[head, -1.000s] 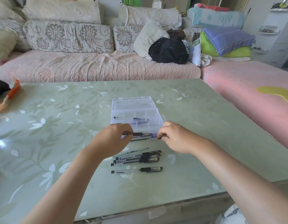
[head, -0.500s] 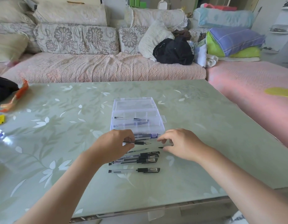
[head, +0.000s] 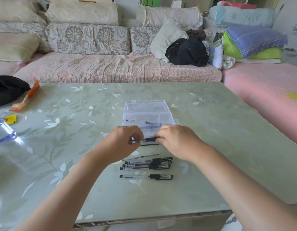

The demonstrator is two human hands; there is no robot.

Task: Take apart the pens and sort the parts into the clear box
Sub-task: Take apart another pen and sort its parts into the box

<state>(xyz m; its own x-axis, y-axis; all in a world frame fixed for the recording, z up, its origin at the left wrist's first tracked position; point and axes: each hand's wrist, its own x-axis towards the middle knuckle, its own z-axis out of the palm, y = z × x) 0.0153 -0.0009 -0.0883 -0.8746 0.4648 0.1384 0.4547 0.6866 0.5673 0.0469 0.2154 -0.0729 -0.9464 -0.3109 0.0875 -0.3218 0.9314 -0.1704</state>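
1. The left hand (head: 122, 145) has its fingers curled round one end of a pen (head: 148, 139), gripping the clear barrel.
2. The right hand (head: 176, 141) pinches the other end, at the black grip bit. So both hands hold the same pen, roughly level and sideways, right over the near edge of the box.
3. The clear box (head: 172, 121) sits open mid-desk just behind the hands, with its lid flipped back flat on the far side.
4. Inside it a thin refill (head: 137, 121) lies in a far compartment, with a see-through barrel (head: 152, 125) in the next one toward the person.
5. There's a dark strip (head: 150, 144) just under the held pen. Honestly can't tell if it's in the box or on the desk.
6. Closer to the person, a loose refill (head: 141, 156) lies on the desk. Just beside it is a bunch of capped pens (head: 147, 163), touching each other, three by the look of it. One more capped pen (head: 146, 176) lies a bit apart, nearest the desk edge.
7. The desk (head: 77, 130) has a shiny green leaf-pattern top. Over at its left are a black bag (head: 6, 89), an orange wrapper (head: 26, 97), a small yellow thing (head: 10, 119) and a clear bottle (head: 1, 130).
8. Behind is a sofa (head: 111, 67) with floral cushions, a black garment (head: 187, 50) and folded bedding (head: 252, 40).
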